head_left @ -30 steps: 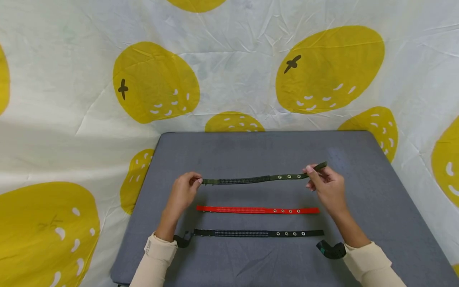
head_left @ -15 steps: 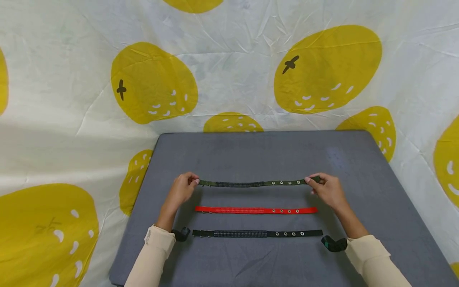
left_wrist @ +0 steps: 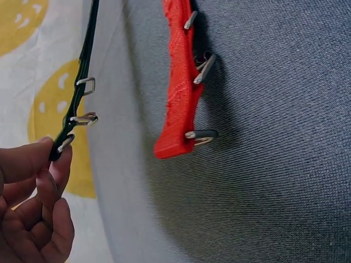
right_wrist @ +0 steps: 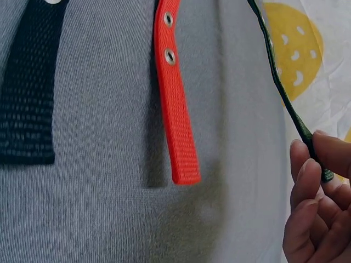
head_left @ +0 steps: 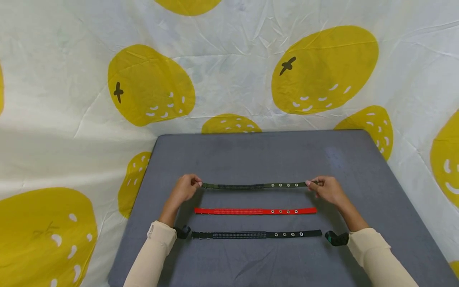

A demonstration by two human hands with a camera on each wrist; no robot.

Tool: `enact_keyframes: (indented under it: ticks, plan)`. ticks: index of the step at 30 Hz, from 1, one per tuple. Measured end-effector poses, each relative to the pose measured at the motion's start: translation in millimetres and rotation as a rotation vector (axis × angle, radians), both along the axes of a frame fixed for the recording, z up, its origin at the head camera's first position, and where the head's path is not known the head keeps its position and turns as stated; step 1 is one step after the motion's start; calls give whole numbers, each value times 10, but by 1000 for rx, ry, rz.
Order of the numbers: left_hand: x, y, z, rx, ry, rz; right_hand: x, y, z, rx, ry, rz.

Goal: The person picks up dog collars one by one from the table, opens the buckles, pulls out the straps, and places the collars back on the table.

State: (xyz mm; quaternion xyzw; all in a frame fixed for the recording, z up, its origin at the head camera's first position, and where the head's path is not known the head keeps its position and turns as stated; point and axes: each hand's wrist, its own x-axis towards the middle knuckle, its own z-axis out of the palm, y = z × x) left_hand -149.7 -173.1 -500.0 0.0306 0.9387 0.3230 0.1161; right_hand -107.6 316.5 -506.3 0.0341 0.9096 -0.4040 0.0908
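Observation:
A dark green pet collar [head_left: 241, 186] stretches sideways between both hands, slightly sagging, its shadow on the table below. My left hand [head_left: 185, 187] pinches the buckle end between thumb and fingers; metal loops hang from the strap beside the fingertips [left_wrist: 46, 147]. At the other end, past the eyelets, my right hand [head_left: 327, 189] pinches the strap's tip, which pokes out under the thumb in the right wrist view. Nearer the person lies a red collar [head_left: 247, 211] with metal eyelets, straight and parallel to the green one. A black collar [head_left: 247, 235] lies in front of the red one.
The grey cloth-covered table [head_left: 258, 155] runs back to a white curtain [head_left: 229, 79] printed with yellow fruit, which also hangs along the left and right sides. Dark wrist-worn cameras sit near the black collar's two ends.
The right hand has slid its hold toward the green collar's tip and lowered it from a raised slant to nearly level. Both hands have come slightly lower with it; the red and black collars stay put.

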Motion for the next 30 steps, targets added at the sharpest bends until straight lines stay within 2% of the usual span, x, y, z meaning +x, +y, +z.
enact_keyframes:
  ticks: [8,22,26,30]
  plan:
    - [-20,-13,-69,19,22,-24,-44,62,-62,8,-14,39]
    - [-80,-44,-182,22,3,-85,-114,99,-150,64,-84,94]
    - [-98,-54,-223,8,-4,-87,-120,127,-192,105,-72,123]
    - [-113,-70,-268,1,9,-102,-117,163,-277,149,-97,140]
